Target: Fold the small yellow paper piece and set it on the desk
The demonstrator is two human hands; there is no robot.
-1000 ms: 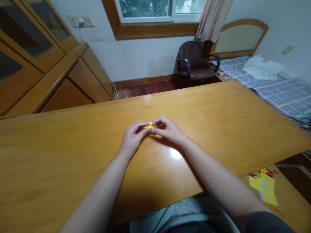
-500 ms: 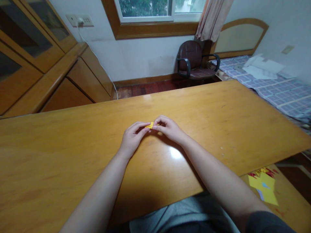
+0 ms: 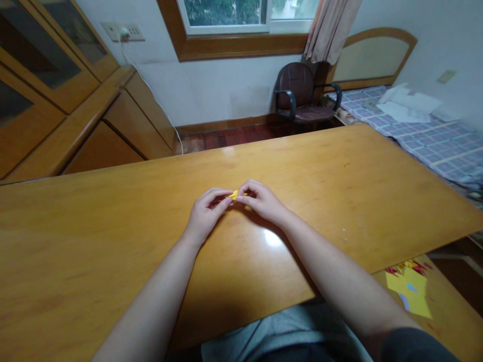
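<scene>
A small piece of folded yellow paper (image 3: 234, 195) is pinched between my two hands, just above the middle of the wooden table (image 3: 113, 241). My left hand (image 3: 208, 211) grips its left end between thumb and fingers. At the other end, the thumb and curled fingers of my right hand (image 3: 260, 200) close on the paper. Fingertips cover much of it, so its exact folded shape cannot be made out.
On a lower wooden surface at the right lie yellow paper sheets (image 3: 411, 291) beside several small red and yellow folded pieces (image 3: 409, 266). Past the table stand a brown armchair (image 3: 298, 95) and a bed (image 3: 426, 130) with papers on it. A wooden cabinet (image 3: 86, 120) is at the left.
Both hands keep their pinch on the folded yellow paper. Only a very slight shift of the left fingertips shows.
</scene>
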